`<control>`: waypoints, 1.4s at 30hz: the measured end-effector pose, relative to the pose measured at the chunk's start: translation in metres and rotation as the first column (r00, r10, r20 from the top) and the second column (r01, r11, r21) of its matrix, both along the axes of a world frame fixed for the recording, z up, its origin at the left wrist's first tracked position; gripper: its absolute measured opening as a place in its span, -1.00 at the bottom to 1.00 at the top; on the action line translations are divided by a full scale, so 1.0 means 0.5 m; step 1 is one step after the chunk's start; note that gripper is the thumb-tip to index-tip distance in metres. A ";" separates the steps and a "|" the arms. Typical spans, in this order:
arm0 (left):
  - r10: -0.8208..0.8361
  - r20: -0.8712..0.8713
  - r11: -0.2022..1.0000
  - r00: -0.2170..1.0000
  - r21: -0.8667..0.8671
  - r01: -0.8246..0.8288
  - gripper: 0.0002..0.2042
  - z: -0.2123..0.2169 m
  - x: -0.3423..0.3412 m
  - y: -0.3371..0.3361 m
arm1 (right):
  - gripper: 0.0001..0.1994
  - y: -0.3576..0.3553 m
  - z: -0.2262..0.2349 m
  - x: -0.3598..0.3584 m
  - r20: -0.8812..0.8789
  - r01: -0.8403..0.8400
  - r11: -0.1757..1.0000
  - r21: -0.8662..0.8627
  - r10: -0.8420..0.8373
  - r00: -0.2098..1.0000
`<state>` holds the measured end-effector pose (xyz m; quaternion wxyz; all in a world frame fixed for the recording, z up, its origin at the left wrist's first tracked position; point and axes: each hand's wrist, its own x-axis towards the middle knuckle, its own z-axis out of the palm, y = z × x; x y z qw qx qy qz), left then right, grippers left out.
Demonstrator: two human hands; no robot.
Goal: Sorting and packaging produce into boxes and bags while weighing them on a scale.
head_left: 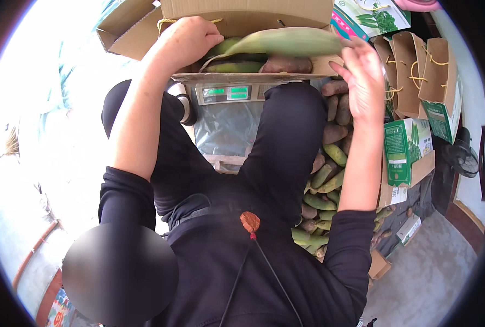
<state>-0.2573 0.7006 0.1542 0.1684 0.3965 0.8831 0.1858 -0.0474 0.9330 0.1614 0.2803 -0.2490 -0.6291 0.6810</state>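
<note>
A large cardboard box (199,78) stands in front of my knees, with green and reddish-brown long vegetables (289,64) inside. Across its opening lies a long pale-green vegetable (286,42), its left end tapering; its exact kind is unclear. My right hand (362,76) has its blurred fingers around the right end of this vegetable. Over the box's left side is my left hand (188,43), fingers bent together close to another green vegetable (226,46); what they grip, if anything, is hidden. Below the box shows a scale (240,92) with lit green displays.
A pile of green and reddish-brown vegetables (321,201) lies by my right leg. Beyond it stand several cardboard gift boxes (409,71) with yellow cord handles, and a green printed box (400,152). A black fan (463,155) is at the far right. Clear plastic (220,128) lies between my legs.
</note>
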 end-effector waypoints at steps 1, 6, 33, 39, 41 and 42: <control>0.004 0.003 1.000 1.000 -0.003 -0.004 -0.76 -0.001 -0.001 -0.004 | -0.57 0.005 -0.020 -0.011 0.123 -0.033 0.997 0.071 0.024 0.992; -0.042 -0.033 0.999 0.999 -0.014 0.042 -0.77 -0.001 0.002 -0.010 | -0.63 0.016 -0.077 0.108 0.247 0.048 0.992 0.115 -0.076 0.966; -0.191 0.038 0.982 0.981 0.003 0.191 -0.76 -0.023 0.024 0.032 | -0.74 -0.235 -0.489 0.576 0.830 0.323 0.908 -0.266 0.045 0.556; -0.072 0.074 0.990 0.995 -0.114 0.080 -0.74 -0.010 0.029 0.029 | -0.69 -0.257 -0.509 0.561 0.804 0.335 0.888 -0.314 0.061 0.591; -0.122 0.073 0.985 0.990 -0.115 0.130 -0.73 -0.013 0.038 0.048 | -0.70 -0.263 -0.525 0.590 0.811 0.337 0.893 -0.300 0.053 0.583; -0.113 0.077 0.985 0.991 -0.120 0.122 -0.73 -0.014 0.044 0.056 | -0.71 -0.266 -0.532 0.603 0.813 0.306 0.905 -0.295 0.070 0.579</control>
